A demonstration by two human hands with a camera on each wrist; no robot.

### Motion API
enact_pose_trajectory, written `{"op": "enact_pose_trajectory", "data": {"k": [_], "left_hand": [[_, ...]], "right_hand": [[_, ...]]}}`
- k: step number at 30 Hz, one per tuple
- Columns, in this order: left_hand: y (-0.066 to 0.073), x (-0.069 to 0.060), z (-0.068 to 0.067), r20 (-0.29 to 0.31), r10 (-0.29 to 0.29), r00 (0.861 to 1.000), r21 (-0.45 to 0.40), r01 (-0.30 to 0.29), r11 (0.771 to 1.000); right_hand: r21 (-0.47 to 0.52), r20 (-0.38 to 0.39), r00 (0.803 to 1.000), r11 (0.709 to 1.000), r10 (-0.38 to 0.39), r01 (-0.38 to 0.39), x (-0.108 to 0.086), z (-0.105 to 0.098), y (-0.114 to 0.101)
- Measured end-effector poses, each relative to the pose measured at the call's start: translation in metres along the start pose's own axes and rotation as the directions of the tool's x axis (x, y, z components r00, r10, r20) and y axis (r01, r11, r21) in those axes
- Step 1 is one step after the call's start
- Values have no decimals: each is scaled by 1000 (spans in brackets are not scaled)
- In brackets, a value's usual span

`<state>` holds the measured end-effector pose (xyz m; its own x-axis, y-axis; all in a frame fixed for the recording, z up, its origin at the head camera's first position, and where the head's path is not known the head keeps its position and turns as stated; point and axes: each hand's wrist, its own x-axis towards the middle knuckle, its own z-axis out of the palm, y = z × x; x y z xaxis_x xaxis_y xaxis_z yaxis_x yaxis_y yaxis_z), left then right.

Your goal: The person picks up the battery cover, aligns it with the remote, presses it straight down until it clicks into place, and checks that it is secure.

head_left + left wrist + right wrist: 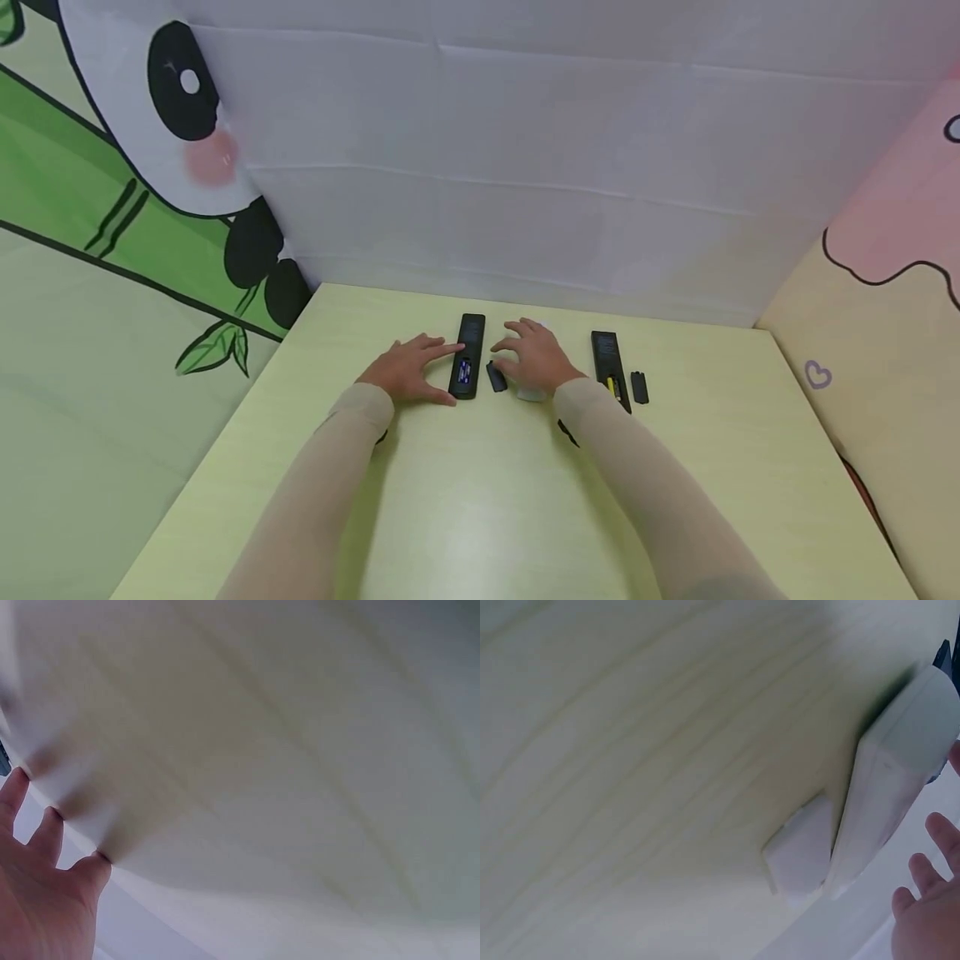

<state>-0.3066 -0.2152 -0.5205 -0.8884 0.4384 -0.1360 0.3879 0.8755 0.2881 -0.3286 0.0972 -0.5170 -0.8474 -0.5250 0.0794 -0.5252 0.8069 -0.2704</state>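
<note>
My left hand (408, 367) lies spread at the left of a black remote control (470, 333), its index finger touching the remote's edge. The remote lies back up, its battery compartment uncovered with batteries (464, 372) inside. In the left wrist view the fingers of the left hand (49, 877) are apart. Loosely bent and holding nothing visible, my right hand (538, 358) is over a white remote (889, 761), mostly hidden in the head view. A small white cover (802, 847) lies beside it. Near the right thumb is a small black battery cover (497, 377).
Right of the right hand lies another black remote (606, 354), its compartment uncovered and a yellow battery (611, 387) showing. A second black cover (639, 387) is beside it. The pale wooden table (450, 517) meets a white cloth wall (525, 208) at the back.
</note>
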Motion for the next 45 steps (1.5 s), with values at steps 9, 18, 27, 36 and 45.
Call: {"op": "enact_pose_trajectory", "data": {"k": [9, 18, 27, 36, 45], "left_hand": [[1, 0, -1, 19, -7, 1000, -8, 7, 1000], [-2, 1, 2, 17, -22, 1000, -6, 22, 1000], [-2, 1, 3, 19, -22, 1000, -10, 22, 1000], [-3, 0, 5, 22, -37, 999, -3, 37, 999], [12, -11, -7, 5, -23, 1000, -8, 23, 1000]], "right_hand": [[7, -3, 999, 999, -34, 34, 6, 12, 2], [-6, 23, 999, 1000, 30, -29, 6, 4, -17], [73, 6, 993, 990, 118, -118, 7, 3, -25], [98, 22, 988, 983, 154, -156, 6, 4, -23], [152, 3, 985, 973, 173, -172, 7, 4, -22]]}}
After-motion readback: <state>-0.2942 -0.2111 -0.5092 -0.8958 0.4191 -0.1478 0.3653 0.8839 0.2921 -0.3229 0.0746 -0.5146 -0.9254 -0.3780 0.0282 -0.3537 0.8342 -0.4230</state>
